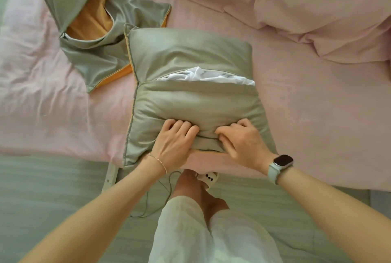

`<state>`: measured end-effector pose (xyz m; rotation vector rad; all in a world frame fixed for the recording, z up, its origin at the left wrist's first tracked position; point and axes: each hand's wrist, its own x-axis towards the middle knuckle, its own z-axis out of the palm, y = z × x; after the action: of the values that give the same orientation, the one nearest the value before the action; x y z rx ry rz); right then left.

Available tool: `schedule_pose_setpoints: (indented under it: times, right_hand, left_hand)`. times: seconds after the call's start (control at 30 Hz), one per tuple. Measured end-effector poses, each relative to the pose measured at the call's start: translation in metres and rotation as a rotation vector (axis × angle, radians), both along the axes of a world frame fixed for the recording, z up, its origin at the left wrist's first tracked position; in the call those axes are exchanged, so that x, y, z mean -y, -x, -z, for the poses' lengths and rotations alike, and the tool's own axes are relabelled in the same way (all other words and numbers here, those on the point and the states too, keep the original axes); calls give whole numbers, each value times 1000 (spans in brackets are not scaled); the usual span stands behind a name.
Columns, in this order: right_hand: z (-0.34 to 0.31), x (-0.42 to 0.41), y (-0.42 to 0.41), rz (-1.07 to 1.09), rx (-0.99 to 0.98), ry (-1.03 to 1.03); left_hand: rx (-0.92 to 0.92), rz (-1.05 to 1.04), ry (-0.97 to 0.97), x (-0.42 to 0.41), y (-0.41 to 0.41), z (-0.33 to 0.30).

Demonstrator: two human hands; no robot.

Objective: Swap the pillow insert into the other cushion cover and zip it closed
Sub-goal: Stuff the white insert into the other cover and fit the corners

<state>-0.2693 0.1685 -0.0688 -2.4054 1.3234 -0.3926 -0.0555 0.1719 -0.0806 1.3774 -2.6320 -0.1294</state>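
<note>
My fingers [186, 129] on the left hand [173, 148] curl into the near edge of the cushion [190, 102], and the right hand [243, 144] pinches the same edge just beside it, both clamped on the sage fabric. The cushion lies on the bed [53, 98], near its front edge, plump and square, smooth and slightly shiny, with an orange trim along its seams. Across its middle the zip opening gapes and the white insert [203, 76] shows through, crumpled. The spare cover [95, 36] lies limp and folded just to the upper left, touching the cushion's corner, its orange lining showing. The sheet is pale pink and wrinkled; a puffy pink duvet [296, 5] is heaped at the far right. Below the bed is a pale green floor [53, 188].
</note>
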Motion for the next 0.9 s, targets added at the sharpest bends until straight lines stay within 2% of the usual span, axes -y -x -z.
schedule_pose_setpoints:
  times: [0.13,0.2,0.3,0.37,0.47,0.57,0.63,0.7,0.77,0.9]
  right_hand:
    - [-8,-14,1,69,120,175]
    - [-11,-14,-4,94,131,234]
    - [-18,-5,-11,161,135,250]
    - [-23,1,-15,201,113,221]
    - [-30,11,-21,294,119,64]
    - [-26,18,-27,319,9,-266]
    - [-17,21,-27,264,-114,-409]
    - [-5,25,-27,228,-172,-487]
    - [7,29,-29,202,-230,-517]
    - [30,49,-39,237,-351,-564]
  left_hand:
    - [-189,5,-17,10,-14,-31]
    - [-266,-17,35,20,-16,-41]
    - [-301,-108,77,30,-10,-47]
    - [-300,-191,3,37,-5,-52]
    - [-289,-322,-351,51,-1,-59]
    - [-118,-351,-597,60,2,-47]
    - [-96,-374,-642,57,6,-32]
    - [-150,-377,-671,51,8,-12]
    - [-171,-366,-685,47,12,4]
    - [-102,-399,-665,61,16,28]
